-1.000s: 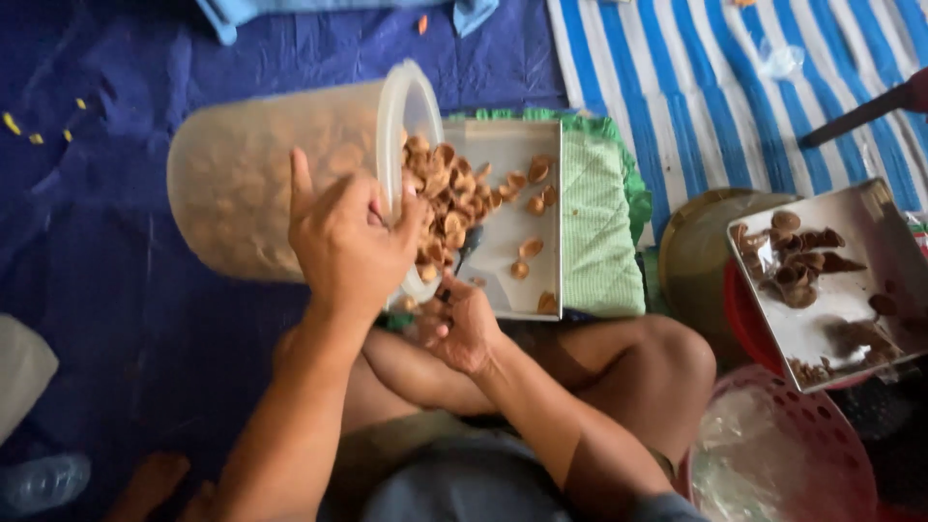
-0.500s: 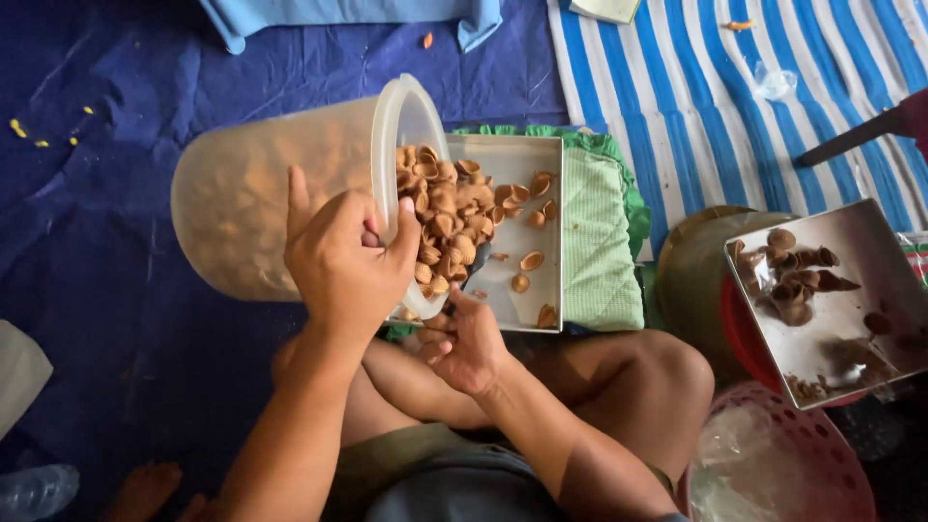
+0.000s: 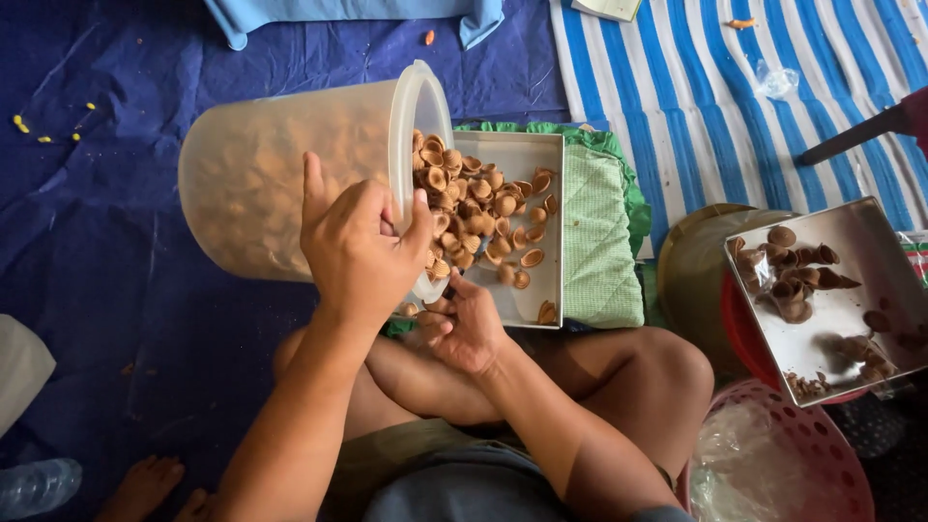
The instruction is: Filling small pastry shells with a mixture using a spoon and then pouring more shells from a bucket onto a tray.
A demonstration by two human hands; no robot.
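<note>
Item: translucent plastic bucket, large, round, tipped on its side above a blue tarp, mouth turned toward a shallow metal tray that lay on a green cloth. Contents: small tan nut shells, heaped at the rim and spilling onto the tray. Left hand: grip pressed around the rim at the mouth, thumb up along the wall. Right hand: below the rim, fingers loosely curled and part spread; whether it touched the bucket could not be told. Handling, as judged: wall thin and somewhat flexible, smooth and liable to slip; load looked bulky yet light, shifting as it poured. Best hold: the stiffened rim, with support beneath. Nearby: second tray with darker shells, red basket.
</note>
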